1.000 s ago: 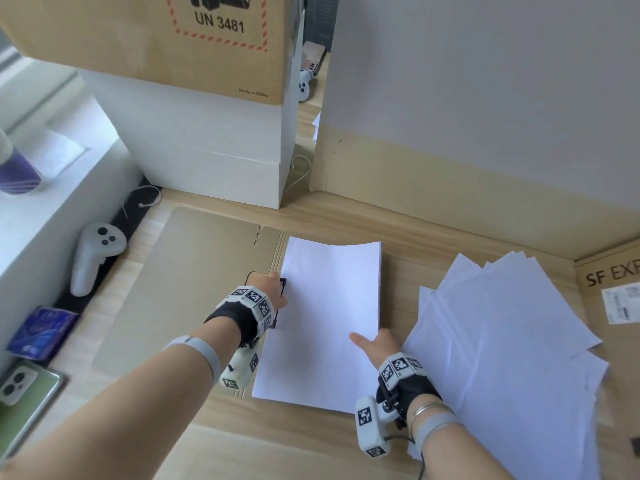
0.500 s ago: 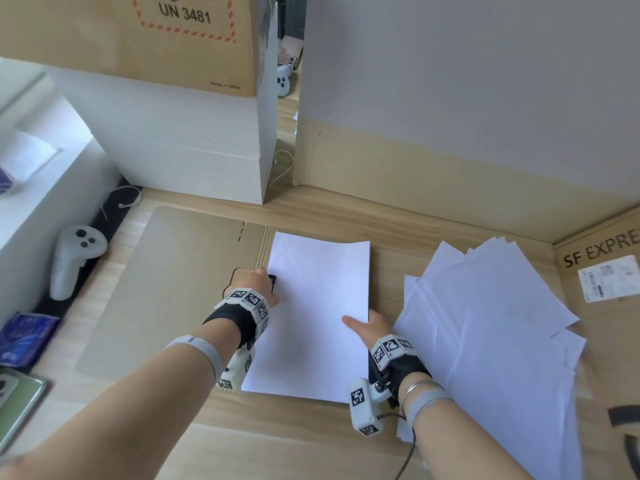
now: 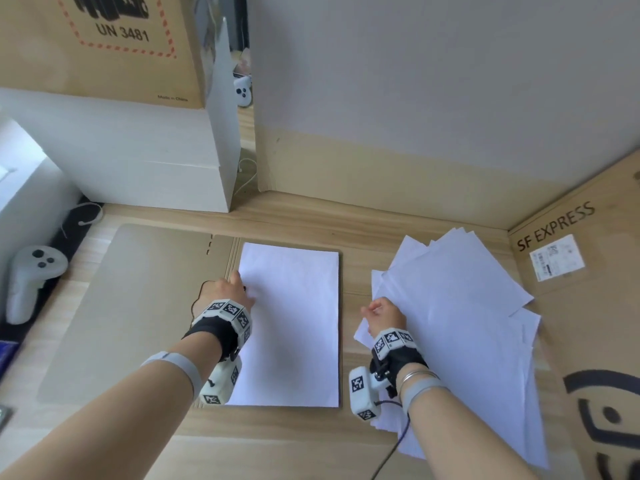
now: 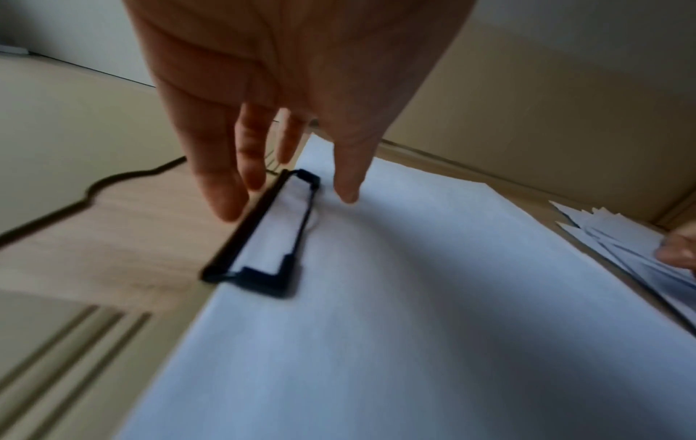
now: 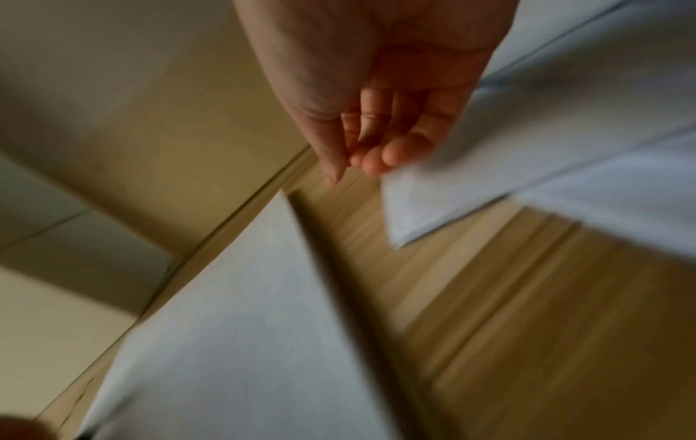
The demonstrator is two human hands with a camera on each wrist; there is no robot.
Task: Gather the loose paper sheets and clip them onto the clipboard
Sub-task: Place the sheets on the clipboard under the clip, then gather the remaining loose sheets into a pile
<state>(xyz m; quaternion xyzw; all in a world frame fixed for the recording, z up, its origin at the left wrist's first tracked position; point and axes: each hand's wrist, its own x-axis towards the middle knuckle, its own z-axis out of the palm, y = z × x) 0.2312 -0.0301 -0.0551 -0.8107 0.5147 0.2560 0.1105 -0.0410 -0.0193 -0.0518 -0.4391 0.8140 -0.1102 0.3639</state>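
White sheet (image 3: pixel 289 323) now lies clipped on the clipboard (image 3: pixel 340 268); our left hand (image 3: pixel 221 296) hovers open over the clip (image 4: pixel 263 235), while our right hand (image 3: pixel 384 315) has shifted to pinch the loose sheets (image 3: pixel 460 323) next.

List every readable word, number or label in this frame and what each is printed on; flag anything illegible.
"UN 3481": on the brown cardboard box at top left, inside a red dashed border.
"Made in China": small print near that box's lower edge, barely legible.
"SF EXPRESS": on the flat brown cardboard panel at right.
White shipping label on that panel: print too small to read.
Black-and-white square markers on the wrist bands: patterns, not text.
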